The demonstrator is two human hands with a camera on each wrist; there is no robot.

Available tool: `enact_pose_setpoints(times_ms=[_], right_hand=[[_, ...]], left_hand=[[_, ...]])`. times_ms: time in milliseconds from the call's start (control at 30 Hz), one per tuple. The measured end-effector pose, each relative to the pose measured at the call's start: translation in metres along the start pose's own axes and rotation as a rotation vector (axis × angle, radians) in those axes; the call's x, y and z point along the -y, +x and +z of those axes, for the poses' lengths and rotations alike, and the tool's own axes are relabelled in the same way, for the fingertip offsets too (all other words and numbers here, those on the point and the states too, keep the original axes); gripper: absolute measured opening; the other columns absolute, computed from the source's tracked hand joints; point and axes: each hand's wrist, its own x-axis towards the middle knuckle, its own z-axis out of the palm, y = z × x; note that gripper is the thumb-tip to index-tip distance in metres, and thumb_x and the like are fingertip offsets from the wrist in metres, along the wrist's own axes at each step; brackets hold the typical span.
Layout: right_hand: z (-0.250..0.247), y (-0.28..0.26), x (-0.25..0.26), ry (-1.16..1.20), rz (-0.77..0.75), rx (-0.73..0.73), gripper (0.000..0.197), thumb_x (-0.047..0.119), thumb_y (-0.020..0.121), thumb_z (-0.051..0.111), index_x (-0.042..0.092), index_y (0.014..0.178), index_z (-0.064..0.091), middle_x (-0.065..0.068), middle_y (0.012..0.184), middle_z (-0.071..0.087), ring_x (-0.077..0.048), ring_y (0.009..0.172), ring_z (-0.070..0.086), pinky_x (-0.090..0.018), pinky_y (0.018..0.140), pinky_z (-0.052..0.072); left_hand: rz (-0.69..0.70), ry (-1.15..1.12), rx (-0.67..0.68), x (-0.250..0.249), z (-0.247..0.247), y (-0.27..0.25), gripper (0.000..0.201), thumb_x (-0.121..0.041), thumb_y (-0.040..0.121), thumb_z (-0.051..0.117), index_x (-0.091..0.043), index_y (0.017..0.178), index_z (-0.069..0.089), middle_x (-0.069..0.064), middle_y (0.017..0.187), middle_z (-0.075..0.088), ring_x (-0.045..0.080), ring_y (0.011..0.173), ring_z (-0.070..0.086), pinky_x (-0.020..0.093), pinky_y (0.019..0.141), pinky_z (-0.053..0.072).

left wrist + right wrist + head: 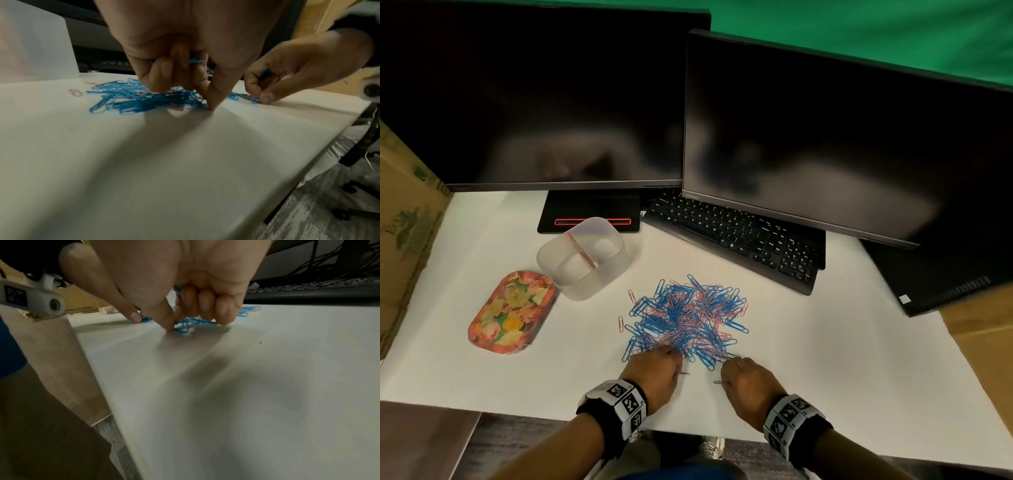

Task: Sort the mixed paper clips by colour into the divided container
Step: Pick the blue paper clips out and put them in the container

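Note:
A pile of blue and pink paper clips [685, 318] lies mid-table. Behind it to the left stands the translucent divided container [582, 257], with a partition across its middle. My left hand [671, 353] is at the pile's near edge. Its fingers are curled round a few blue clips [195, 61] and its thumb tip touches the table. My right hand [732, 359] is at the near right edge. It keeps blue clips [177, 287] tucked under curled fingers while thumb and forefinger pinch another blue clip [180, 329] on the table.
A floral oval tray [512, 311] lies left of the container. A black keyboard [736, 236] and two dark monitors [825, 137] stand behind the pile. A cardboard box [407, 222] lines the left side. The table's front edge [517, 409] runs just under my wrists.

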Motion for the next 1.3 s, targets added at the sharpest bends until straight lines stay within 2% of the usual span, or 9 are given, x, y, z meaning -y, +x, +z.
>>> enact_pose_setpoints(times_ms=[167,300,600,800,900,1000,1100,1200,1300], right_hand=[[-0.009,0.004,0.006,0.308,0.125,0.070,0.014,0.024,0.095,0.038,0.016,0.097,0.049,-0.004,0.092,0.057,-0.020,0.079,0.049,-0.033,0.072,0.040],[-0.027,0.023,0.011,0.683,0.261,0.089,0.012,0.020,0.098,0.040,0.019,0.086,0.039,0.001,0.075,0.049,-0.013,0.064,0.041,-0.030,0.066,0.037],[-0.101,0.139,0.076,0.949,0.261,0.274,0.015,0.020,0.090,0.049,0.021,0.077,0.055,-0.005,0.071,0.062,-0.014,0.051,0.050,-0.026,0.048,0.038],[-0.142,0.213,0.151,0.951,0.154,0.214,0.018,0.004,0.086,0.054,0.011,0.070,0.058,-0.008,0.060,0.058,-0.020,0.048,0.054,-0.027,0.043,0.044],[-0.144,0.249,0.181,0.881,0.143,0.214,0.018,0.005,0.084,0.055,0.010,0.066,0.057,-0.010,0.060,0.060,-0.026,0.054,0.060,-0.033,0.052,0.052],[-0.143,0.271,0.192,0.813,0.113,0.218,0.005,0.009,0.083,0.060,0.013,0.079,0.060,-0.009,0.075,0.065,-0.022,0.062,0.065,-0.030,0.058,0.058],[-0.147,0.277,0.189,0.713,0.076,0.213,0.007,0.014,0.080,0.059,0.017,0.086,0.063,-0.012,0.087,0.068,-0.028,0.077,0.068,-0.038,0.075,0.060],[-0.152,0.265,0.177,0.666,0.051,0.215,0.012,0.014,0.081,0.058,0.013,0.084,0.070,-0.010,0.084,0.067,-0.033,0.088,0.067,-0.040,0.081,0.057],[-0.148,0.237,0.147,0.717,0.096,0.148,0.019,0.014,0.077,0.056,0.021,0.072,0.072,-0.007,0.078,0.072,-0.030,0.079,0.070,-0.042,0.075,0.059]], left_hand=[[0.006,-0.248,-0.076,0.001,-0.005,-0.001,0.003,-0.026,0.085,0.051,-0.027,0.087,0.052,-0.007,0.096,0.054,0.017,0.076,0.058,0.030,0.067,0.048],[-0.248,-0.791,-0.141,0.007,-0.019,0.000,0.016,-0.014,0.080,0.067,-0.024,0.074,0.057,-0.006,0.069,0.064,0.005,0.059,0.057,0.025,0.065,0.050],[-0.546,-1.608,-0.432,0.044,-0.107,0.003,0.013,0.010,0.086,0.053,-0.003,0.084,0.055,0.014,0.058,0.059,0.019,0.043,0.050,0.023,0.043,0.045],[-0.731,-1.542,-0.602,0.111,-0.162,0.007,0.021,0.008,0.085,0.049,-0.005,0.070,0.056,0.015,0.064,0.053,0.022,0.050,0.047,0.024,0.047,0.046],[-0.780,-1.509,-0.586,0.135,-0.176,0.010,0.006,-0.003,0.080,0.056,-0.003,0.075,0.060,0.017,0.072,0.057,0.026,0.060,0.053,0.032,0.061,0.049],[-0.806,-1.425,-0.517,0.140,-0.186,0.010,0.028,-0.021,0.067,0.066,-0.003,0.089,0.065,0.015,0.079,0.059,0.028,0.071,0.053,0.036,0.070,0.047],[-0.809,-1.293,-0.515,0.142,-0.189,0.013,0.022,-0.023,0.081,0.061,-0.009,0.098,0.064,0.010,0.087,0.057,0.028,0.083,0.053,0.039,0.084,0.050],[-0.719,-1.172,-0.589,0.139,-0.186,0.013,0.015,-0.013,0.086,0.055,-0.014,0.095,0.067,0.003,0.089,0.060,0.022,0.087,0.053,0.036,0.091,0.047],[-0.550,-1.079,-0.616,0.129,-0.171,0.009,0.011,-0.013,0.084,0.060,-0.020,0.085,0.068,-0.003,0.083,0.066,0.017,0.080,0.059,0.031,0.080,0.048]])
